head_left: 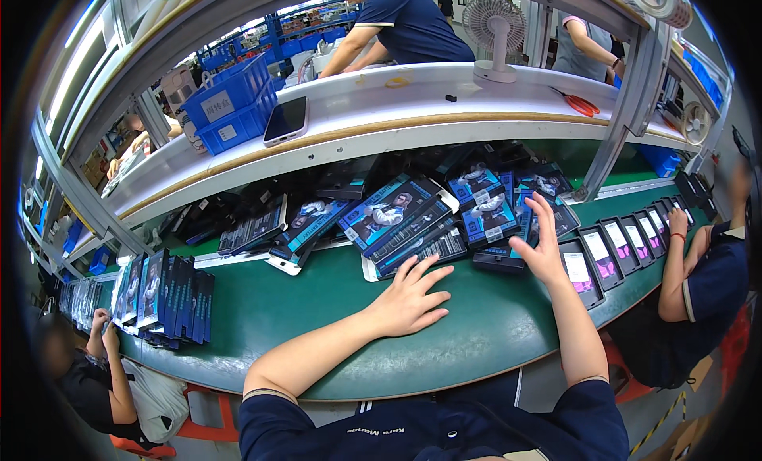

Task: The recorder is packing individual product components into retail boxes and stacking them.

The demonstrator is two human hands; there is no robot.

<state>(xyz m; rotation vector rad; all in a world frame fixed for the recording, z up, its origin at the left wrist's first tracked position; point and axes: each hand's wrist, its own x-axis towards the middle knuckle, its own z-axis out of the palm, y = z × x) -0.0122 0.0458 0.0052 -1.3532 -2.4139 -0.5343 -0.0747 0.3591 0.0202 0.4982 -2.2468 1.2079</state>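
My left hand (409, 298) lies with fingers spread on the green tabletop (278, 326), just in front of a pile of flat black-and-blue printed boxes (393, 215). It holds nothing. My right hand (543, 248) is raised, its fingers and thumb apart, beside a smaller blue-and-black box (486, 219) on the pile. Whether the thumb touches the dark box (498, 259) beneath cannot be told. Close to my right wrist begins a row of open black trays (597, 258), each with a white sheet and pink pieces inside.
Upright boxes (163, 298) stand in a stack at the left, near a co-worker's hands (103, 322). Another co-worker's hand (677, 221) is at the trays. On the shelf above are blue bins (230, 104), a phone (286, 121), a white fan (496, 36) and red-handled pliers (579, 104).
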